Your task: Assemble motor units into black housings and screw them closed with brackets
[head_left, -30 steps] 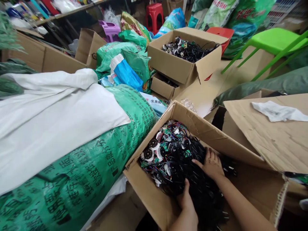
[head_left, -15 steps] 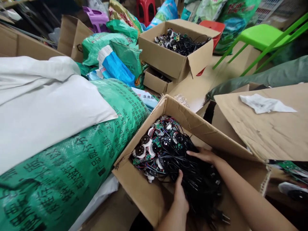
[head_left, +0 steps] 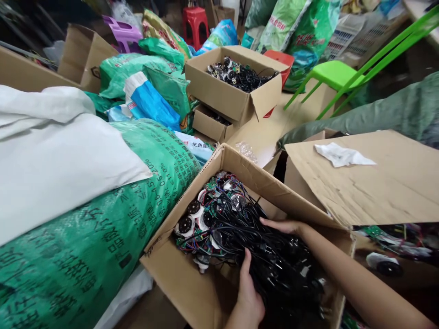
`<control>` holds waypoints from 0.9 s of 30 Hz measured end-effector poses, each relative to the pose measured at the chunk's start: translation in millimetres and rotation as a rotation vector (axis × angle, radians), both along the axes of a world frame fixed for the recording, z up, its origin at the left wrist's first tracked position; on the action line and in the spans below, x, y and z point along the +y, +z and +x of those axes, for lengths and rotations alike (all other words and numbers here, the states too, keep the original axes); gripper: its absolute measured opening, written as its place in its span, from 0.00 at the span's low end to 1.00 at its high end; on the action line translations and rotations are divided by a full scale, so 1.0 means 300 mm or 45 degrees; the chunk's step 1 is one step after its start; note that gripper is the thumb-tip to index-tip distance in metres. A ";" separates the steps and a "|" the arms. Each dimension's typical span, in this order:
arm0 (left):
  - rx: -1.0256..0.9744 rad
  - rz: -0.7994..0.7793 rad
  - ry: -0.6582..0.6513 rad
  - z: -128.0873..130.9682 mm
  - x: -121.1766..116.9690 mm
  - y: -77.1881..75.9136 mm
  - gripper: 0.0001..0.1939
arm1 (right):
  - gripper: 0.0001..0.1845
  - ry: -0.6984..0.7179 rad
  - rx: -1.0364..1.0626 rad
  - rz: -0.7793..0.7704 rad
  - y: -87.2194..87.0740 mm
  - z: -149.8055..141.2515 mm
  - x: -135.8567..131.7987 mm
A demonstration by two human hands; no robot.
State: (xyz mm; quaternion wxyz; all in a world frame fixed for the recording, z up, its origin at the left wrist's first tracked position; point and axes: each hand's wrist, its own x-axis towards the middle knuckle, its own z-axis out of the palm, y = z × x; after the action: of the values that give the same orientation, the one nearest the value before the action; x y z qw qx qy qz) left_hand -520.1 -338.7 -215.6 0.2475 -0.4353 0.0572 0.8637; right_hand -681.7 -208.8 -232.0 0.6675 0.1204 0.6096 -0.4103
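An open cardboard box (head_left: 192, 288) stands before me. In it lie small electronic parts (head_left: 202, 210): green circuit boards, thin coloured wires and round black-and-white pieces. From these parts a thick bundle of black power cords (head_left: 274, 256) runs to the lower right. My left hand (head_left: 250, 297) is closed around the near side of the bundle, thumb on top. On the far side, my right hand (head_left: 284, 226) presses against the cords with its fingers partly hidden beneath them. The bundle's lower end lies dark inside the box.
A green printed sack (head_left: 103, 228) with white sheeting (head_left: 68, 164) lies left. Behind stands another box of corded parts (head_left: 219, 91). At right are a cardboard flap (head_left: 377, 183), more parts (head_left: 387, 265) and a green chair (head_left: 336, 75).
My view has turned right, so the surroundings sit further left. Both hands stay on the cord bundle. Its plug end, which hung at the bottom, now lies further inside the box.
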 end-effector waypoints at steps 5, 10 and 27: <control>0.054 -0.008 0.001 0.016 -0.028 0.052 0.35 | 0.36 -0.074 -0.151 -0.048 0.003 0.024 0.021; 0.025 0.020 -0.229 0.030 -0.116 0.113 0.37 | 0.42 -0.147 -0.257 -0.094 0.104 0.091 0.014; 0.174 -0.306 -0.062 0.046 -0.160 0.179 0.36 | 0.27 -0.367 -0.242 -0.068 0.279 0.292 -0.122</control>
State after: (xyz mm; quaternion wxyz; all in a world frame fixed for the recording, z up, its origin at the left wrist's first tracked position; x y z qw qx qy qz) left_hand -506.3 -386.7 -161.9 0.2099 -0.4005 0.1873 0.8720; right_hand -594.1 -245.2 -148.4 0.6594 0.2271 0.5089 -0.5047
